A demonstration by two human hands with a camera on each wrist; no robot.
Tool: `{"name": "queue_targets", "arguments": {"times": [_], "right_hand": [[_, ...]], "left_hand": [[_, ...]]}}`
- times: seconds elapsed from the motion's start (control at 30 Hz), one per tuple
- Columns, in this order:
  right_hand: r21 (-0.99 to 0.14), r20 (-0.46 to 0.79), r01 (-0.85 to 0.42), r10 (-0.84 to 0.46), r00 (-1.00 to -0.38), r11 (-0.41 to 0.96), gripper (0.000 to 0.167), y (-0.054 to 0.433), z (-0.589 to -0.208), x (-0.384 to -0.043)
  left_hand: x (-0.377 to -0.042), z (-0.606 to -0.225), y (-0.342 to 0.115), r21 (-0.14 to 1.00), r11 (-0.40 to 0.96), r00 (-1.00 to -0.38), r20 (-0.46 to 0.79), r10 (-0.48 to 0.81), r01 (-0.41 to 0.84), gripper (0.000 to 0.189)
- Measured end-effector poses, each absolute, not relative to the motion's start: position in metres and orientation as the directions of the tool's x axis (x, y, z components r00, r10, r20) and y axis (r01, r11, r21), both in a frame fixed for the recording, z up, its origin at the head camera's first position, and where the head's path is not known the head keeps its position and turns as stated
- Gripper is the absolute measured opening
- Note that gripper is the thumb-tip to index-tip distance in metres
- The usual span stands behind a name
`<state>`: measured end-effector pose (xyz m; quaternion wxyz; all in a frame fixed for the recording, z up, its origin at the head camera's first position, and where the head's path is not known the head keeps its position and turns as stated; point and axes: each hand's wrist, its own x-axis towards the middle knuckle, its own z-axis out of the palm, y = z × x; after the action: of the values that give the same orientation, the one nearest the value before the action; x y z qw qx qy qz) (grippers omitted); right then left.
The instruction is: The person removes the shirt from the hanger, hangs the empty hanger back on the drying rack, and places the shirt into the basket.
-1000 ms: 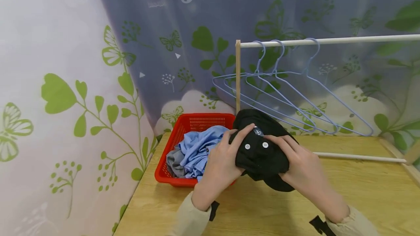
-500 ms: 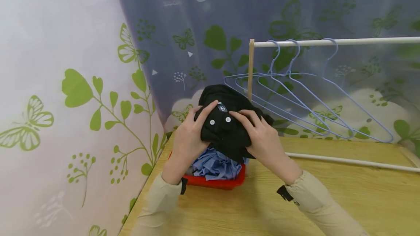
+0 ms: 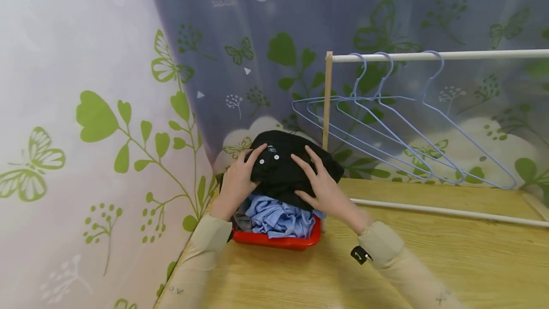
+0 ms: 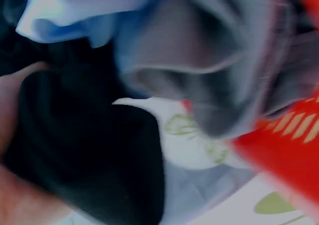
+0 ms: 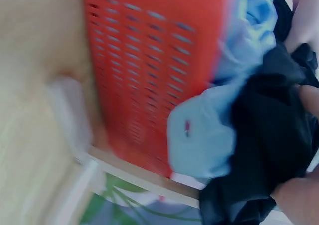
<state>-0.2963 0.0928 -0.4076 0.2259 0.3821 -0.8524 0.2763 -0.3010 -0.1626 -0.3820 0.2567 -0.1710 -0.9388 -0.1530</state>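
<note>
A bunched black shirt (image 3: 283,180) with two white buttons and a small neck label lies over the red basket (image 3: 276,241), on top of light blue clothing (image 3: 280,218). At its left side my left hand (image 3: 237,180) holds the edge, fingers above and thumb lower down. My right hand (image 3: 328,190) rests on the shirt's right part with its fingers spread. Grey cloth (image 4: 184,56) hangs near the basket wall in the left wrist view. In the right wrist view, the black cloth (image 5: 269,135) overlaps pale blue fabric (image 5: 202,135) spilling past the basket's edge.
Several blue hangers (image 3: 379,99) hang from a white rail (image 3: 472,55) behind and to the right. The rack's wooden post (image 3: 327,99) stands close behind the basket, and a lower white bar (image 3: 446,211) runs across the wooden table (image 3: 386,261). A patterned curtain (image 3: 206,27) backs everything.
Both hands moved the black shirt leftward over the basket and lowered it onto the blue clothing. The right hand's fingers have spread apart. The view shifted slightly.
</note>
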Motion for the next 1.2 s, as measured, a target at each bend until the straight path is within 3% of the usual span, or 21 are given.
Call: {"name": "queue_targets", "arguments": {"times": [0.13, 0.3, 0.4, 0.57, 0.67, 0.83, 1.0, 1.2], "right_hand": [[-0.354, 0.489, -0.744, -0.566, -0.663, 0.566, 0.076, 0.091, -0.424, -0.295], [-0.329, 0.453, -0.705, -0.551, -0.701, 0.628, 0.070, 0.090, -0.422, -0.288], [-0.309, 0.509, -0.647, -0.454, -0.732, 0.697, 0.064, 0.091, -0.416, -0.278], [-0.445, 0.550, -0.513, -0.228, -0.803, 0.734, 0.061, 0.093, -0.418, -0.263], [-0.468, 0.502, -0.532, -0.282, -0.817, 0.706, 0.067, 0.092, -0.425, -0.261], [-0.388, 0.424, -0.613, -0.458, -0.781, 0.688, 0.068, 0.082, -0.433, -0.267], [-0.262, 0.364, -0.636, -0.535, -0.762, 0.726, 0.059, 0.072, -0.436, -0.279], [-0.255, 0.345, -0.642, -0.553, -0.759, 0.723, 0.054, 0.071, -0.450, -0.295]], "left_hand": [[-0.306, -0.394, -0.172, 0.171, 0.931, -0.894, 0.377, 0.241, 0.323, 0.089], [-0.297, -0.389, -0.178, 0.207, 0.934, -0.934, 0.273, 0.231, 0.292, 0.085], [-0.284, -0.378, -0.184, 0.238, 0.924, -0.939, 0.249, 0.239, 0.298, 0.083], [-0.270, -0.368, -0.197, 0.310, 0.895, -0.943, 0.195, 0.270, 0.320, 0.080], [-0.267, -0.369, -0.199, 0.353, 0.870, -0.939, 0.120, 0.322, 0.344, 0.083], [-0.273, -0.374, -0.181, 0.368, 0.859, -0.918, -0.035, 0.395, 0.355, 0.083], [-0.289, -0.380, -0.158, 0.281, 0.913, -0.925, -0.151, 0.348, 0.297, 0.077], [-0.303, -0.384, -0.143, 0.235, 0.951, -0.928, -0.266, 0.261, 0.200, 0.077]]}}
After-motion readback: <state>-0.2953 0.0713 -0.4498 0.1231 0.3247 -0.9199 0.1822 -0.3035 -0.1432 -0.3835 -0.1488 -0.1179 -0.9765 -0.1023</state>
